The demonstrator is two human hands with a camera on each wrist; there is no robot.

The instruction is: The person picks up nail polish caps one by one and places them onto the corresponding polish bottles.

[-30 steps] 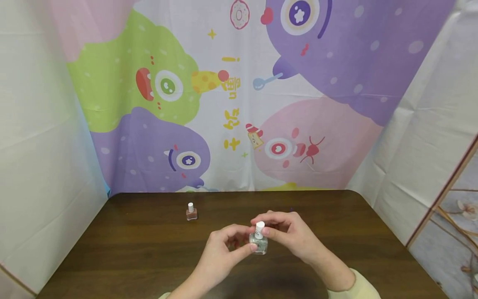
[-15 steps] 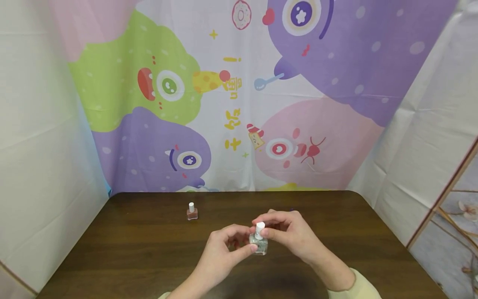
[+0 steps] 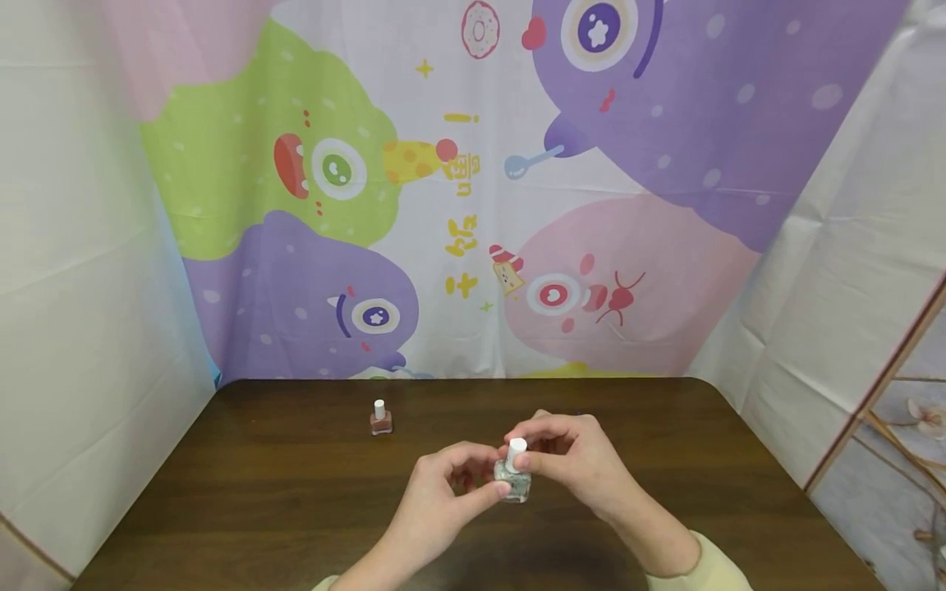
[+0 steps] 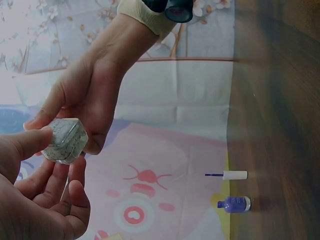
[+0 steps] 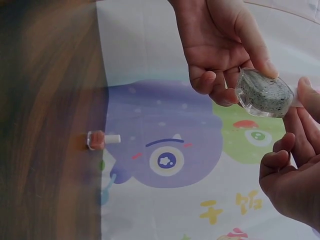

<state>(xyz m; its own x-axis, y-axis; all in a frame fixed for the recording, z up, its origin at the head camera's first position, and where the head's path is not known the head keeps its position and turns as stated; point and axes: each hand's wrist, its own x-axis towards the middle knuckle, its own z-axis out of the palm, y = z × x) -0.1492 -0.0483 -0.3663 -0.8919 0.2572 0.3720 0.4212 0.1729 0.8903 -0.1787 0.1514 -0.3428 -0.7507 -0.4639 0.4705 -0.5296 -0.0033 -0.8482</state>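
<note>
A clear square nail polish bottle [image 3: 514,484] with speckled pale green polish is held above the table, its white cap [image 3: 516,456] upward. My left hand [image 3: 443,492] pinches the glass body between thumb and fingers. From the right, my right hand [image 3: 580,460] grips the white cap with thumb and fingertips. In the right wrist view the speckled bottle [image 5: 265,95] shows its base, and the cap's white end [image 5: 296,97] is partly hidden by the right hand [image 5: 295,170]. The cap sits at the bottle's neck; whether it is loose I cannot tell.
A capped brown-pink nail polish bottle [image 3: 380,422] stands at the back left of the dark wooden table [image 3: 296,492]. In the left wrist view, an uncapped purple nail polish bottle [image 4: 235,204] stands beside its white cap with brush [image 4: 235,175]. A patterned curtain [image 3: 473,205] hangs behind.
My right hand's fingers have shifted slightly to the right at the cap. The left hand and the bottle stay nearly in place.
</note>
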